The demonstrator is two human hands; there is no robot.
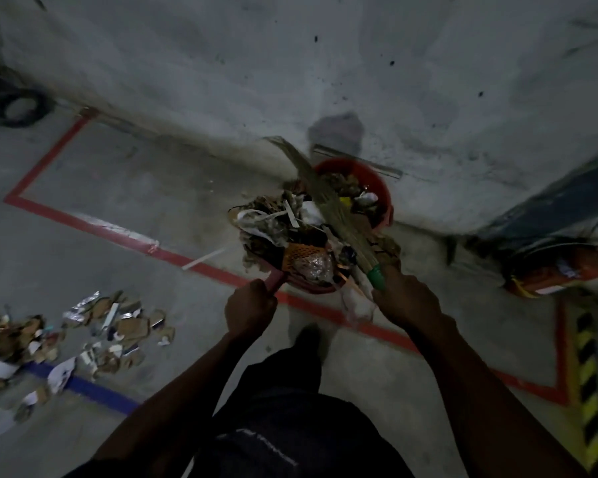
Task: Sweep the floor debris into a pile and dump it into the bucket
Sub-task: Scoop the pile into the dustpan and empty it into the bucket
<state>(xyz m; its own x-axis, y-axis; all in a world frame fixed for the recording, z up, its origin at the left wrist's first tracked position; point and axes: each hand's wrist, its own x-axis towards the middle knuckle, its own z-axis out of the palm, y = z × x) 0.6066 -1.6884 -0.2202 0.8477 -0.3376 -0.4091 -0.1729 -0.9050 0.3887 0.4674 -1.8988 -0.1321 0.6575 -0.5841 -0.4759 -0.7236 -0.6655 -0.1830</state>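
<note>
Gripping the dustpan (301, 260) by its handle, the left hand (251, 307) has its fingers clenched around it and holds the heaped pan against the near rim of the red bucket (382, 188), probably so the load tips straight in. The right hand (406, 296) grasps the broom (328, 205) at its green collar, bristles laid across the debris (277, 219), likely to pin or push it over. Another pile (94, 332) lies on the floor (152, 188), well apart to the left, not yet collected.
</note>
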